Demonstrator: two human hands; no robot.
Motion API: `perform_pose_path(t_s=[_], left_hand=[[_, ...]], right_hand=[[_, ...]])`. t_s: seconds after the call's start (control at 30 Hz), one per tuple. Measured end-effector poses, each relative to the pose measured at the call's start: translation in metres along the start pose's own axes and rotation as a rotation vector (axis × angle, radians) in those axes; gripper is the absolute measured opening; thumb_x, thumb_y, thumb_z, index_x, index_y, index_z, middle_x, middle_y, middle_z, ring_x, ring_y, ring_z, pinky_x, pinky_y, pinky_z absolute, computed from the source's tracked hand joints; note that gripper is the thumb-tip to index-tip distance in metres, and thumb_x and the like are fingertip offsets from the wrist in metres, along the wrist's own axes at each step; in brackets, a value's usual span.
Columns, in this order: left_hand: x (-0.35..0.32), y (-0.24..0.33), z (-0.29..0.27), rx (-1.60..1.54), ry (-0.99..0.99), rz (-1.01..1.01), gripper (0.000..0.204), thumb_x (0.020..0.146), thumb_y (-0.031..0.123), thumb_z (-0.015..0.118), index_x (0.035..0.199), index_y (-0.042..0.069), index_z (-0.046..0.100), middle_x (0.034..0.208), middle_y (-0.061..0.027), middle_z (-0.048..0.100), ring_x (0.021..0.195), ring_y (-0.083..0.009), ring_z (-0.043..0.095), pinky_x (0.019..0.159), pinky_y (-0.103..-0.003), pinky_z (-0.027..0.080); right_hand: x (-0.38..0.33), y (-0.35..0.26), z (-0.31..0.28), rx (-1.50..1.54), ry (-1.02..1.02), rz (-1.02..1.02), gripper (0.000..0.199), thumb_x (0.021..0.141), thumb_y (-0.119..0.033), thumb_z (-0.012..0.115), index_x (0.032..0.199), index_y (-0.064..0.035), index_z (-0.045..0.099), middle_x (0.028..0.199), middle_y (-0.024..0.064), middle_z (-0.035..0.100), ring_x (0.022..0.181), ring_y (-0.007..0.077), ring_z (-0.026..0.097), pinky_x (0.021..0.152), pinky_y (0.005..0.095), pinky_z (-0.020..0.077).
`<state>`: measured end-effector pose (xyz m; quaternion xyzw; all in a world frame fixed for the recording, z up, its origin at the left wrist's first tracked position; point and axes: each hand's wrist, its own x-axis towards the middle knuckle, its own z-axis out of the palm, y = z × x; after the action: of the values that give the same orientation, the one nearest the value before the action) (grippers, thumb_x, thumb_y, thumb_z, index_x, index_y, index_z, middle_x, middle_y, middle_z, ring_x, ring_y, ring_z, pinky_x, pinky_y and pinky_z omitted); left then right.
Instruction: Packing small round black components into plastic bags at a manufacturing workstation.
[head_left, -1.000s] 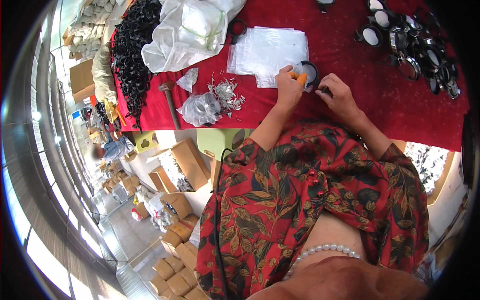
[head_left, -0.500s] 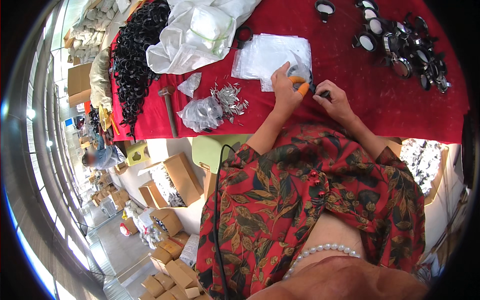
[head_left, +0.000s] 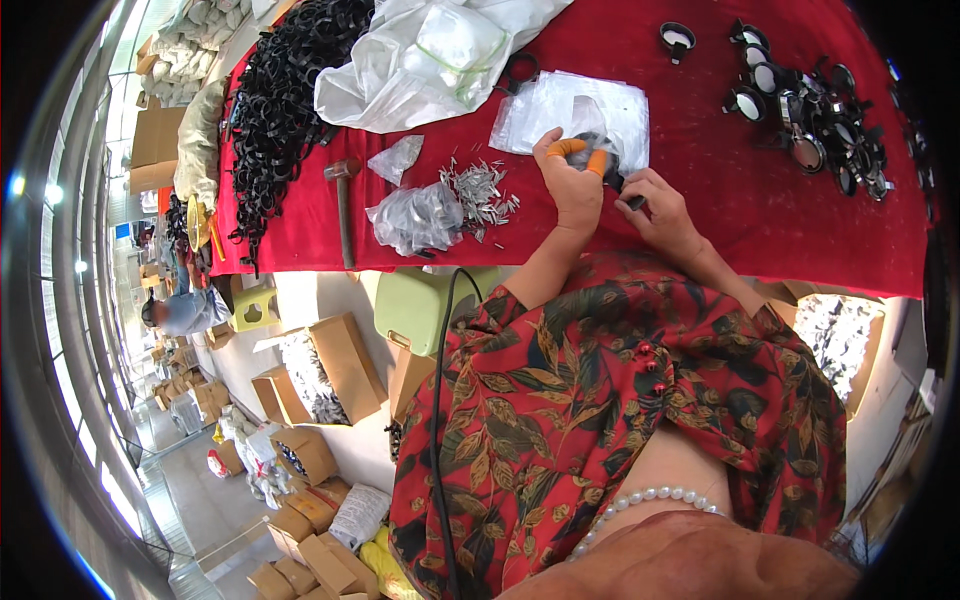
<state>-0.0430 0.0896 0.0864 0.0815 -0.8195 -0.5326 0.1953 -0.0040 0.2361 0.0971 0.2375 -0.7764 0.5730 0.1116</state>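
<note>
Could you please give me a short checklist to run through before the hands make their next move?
1. Left hand has hold of the dark round piece: ok.
2. Orange finger covers on two left-hand fingers: ok.
3. Right hand grips the small dark part: ok.
4. Dark round piece fully in view for inspection: not ok, fingers partly cover it.
5. Small dark part joined to the round piece: cannot tell.
6. Hammer lying clear of both hands: ok.
</note>
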Motion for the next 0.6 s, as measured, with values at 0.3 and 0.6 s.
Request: perform_pose_path(t_s=[0.3,0.6], left_hand=[[0.004,-0.018,-0.017,-0.552,-0.274,-0.636,0.048,0.079,0.000,0.073,0.120,-0.007,0.049,0.109,-0.0111,0.056,0.090,-0.0164,0.057,0.073,-0.027,0.050],[0.009,-0.006,-0.027,-0.580,-0.116,-0.561,0.035,0.091,0.004,0.058,0.124,-0.006,0.050,0.100,-0.0081,0.060,0.077,-0.0128,0.059,0.055,-0.022,0.049]], right_hand=[[0.003,-0.008,0.020,-0.088,0.011,-0.096,0.018,0.077,0.003,0.067,0.090,-0.0007,0.055,0.089,0.0141,0.056,0.076,0.0319,0.059,0.064,0.0375,0.0490],[0.000,-0.008,0.021,-0.108,0.026,-0.029,0.016,0.078,0.002,0.066,0.086,-0.0017,0.053,0.088,0.0136,0.055,0.077,0.0328,0.058,0.065,0.0391,0.0485]])
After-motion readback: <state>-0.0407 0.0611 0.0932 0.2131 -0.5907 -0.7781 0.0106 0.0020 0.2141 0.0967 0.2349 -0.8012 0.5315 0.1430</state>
